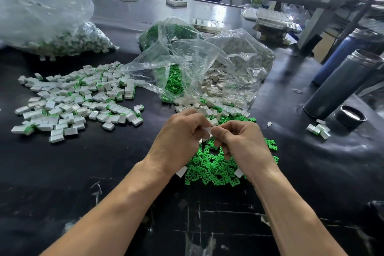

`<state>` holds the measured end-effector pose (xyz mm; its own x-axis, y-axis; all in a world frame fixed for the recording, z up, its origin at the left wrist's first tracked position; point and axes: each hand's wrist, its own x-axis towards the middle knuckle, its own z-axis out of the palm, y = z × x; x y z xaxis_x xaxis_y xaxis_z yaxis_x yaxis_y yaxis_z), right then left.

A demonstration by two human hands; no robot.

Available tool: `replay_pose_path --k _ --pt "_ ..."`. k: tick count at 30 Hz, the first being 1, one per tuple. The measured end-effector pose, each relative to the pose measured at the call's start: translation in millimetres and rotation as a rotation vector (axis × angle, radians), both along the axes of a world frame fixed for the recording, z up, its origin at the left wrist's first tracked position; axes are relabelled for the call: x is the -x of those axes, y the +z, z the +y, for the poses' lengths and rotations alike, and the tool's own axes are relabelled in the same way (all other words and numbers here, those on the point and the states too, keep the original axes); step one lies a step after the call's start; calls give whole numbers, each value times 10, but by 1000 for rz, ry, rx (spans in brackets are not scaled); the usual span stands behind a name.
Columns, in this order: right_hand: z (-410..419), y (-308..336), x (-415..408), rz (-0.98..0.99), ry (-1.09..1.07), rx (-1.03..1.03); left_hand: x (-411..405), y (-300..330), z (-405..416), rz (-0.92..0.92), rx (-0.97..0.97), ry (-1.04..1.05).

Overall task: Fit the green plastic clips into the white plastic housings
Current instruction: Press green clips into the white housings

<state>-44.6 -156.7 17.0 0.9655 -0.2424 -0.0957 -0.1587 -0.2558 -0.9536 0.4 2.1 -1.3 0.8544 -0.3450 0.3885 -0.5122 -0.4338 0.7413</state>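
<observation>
We've got both hands together over the green clips (pixel 216 164). Our left hand (pixel 182 137) & right hand (pixel 241 141) pinch one white housing (pixel 206 131) btwn them. Done pile (pixel 72 100) sits to the left.

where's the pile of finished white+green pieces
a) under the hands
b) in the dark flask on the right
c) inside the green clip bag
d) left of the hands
d: the finished pile lies loose on the table left of the hands; under the hands are loose green clips.

White housing (pixel 206 132) pinched above green clips (pixel 209 164)
</observation>
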Motion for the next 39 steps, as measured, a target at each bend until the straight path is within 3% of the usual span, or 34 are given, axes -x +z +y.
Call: replay_pose_path --k 11,15,21,25,30,39 --pt "-52 -6 -11 85 55 37 3 14 1 -33 -85 -87" --pt "-59 -15 -22 61 57 -41 -2 -12 -8 -19 -59 -53" --pt "-42 -62 -45 -22 70 -274 -4 1 -34 129 158 48" --pt "47 -86 -41 -35 152 -389 36 65 -70 266 355 11" --pt "182 -132 -63 -5 96 -338 122 107 -124 480 532 -149" --pt "248 -121 -22 -48 -4 -218 120 110 -121 449 443 -140"
